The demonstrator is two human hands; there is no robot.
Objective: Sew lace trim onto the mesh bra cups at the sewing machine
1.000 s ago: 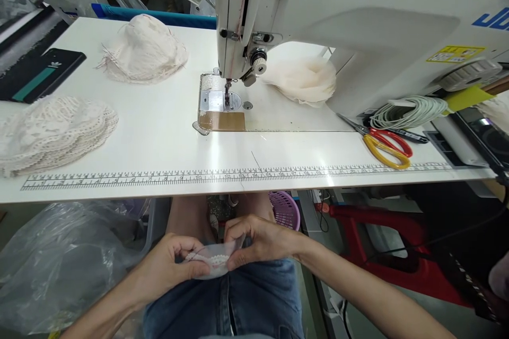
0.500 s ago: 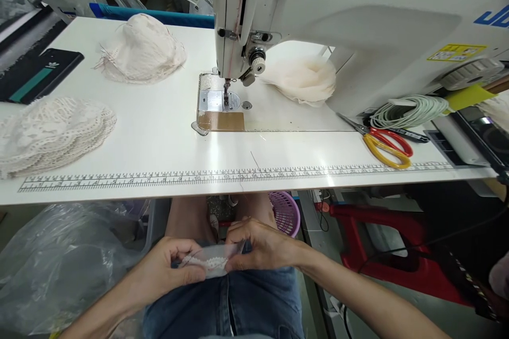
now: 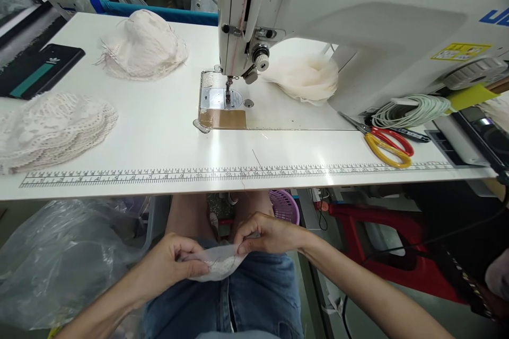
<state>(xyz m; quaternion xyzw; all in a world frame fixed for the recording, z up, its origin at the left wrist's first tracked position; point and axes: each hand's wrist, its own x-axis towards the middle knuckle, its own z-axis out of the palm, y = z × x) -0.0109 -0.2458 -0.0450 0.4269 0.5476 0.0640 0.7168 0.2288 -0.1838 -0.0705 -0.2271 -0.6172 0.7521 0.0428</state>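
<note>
Over my lap, a small piece of sheer white fabric with lace (image 3: 220,265) is stretched between my two hands. My left hand (image 3: 178,259) pinches its left end between thumb and fingers. At the upper right end, my right hand (image 3: 262,233) pinches the fabric's edge. Above the hands is the sewing machine (image 3: 238,26), its needle and presser foot over the metal plate. A pile of lace-edged pieces (image 3: 59,127) lies at the table's left, with a heap of pale fabric pieces (image 3: 143,45) behind it. More cream fabric (image 3: 306,79) rests under the machine's arm.
A ruler strip (image 3: 238,174) runs along the table's front edge. Scissors (image 3: 385,145) with red and yellow handles lie on the right beside a coil of cord (image 3: 413,111). A black phone-like item (image 3: 47,71) is at left. Below are a plastic bag (image 3: 75,265), purple basket (image 3: 284,206) and red stool (image 3: 397,254).
My right hand has moved slightly right and up, drawing the fabric wider and more open. My left hand keeps its pinch nearly in place. The view has shifted slightly.
</note>
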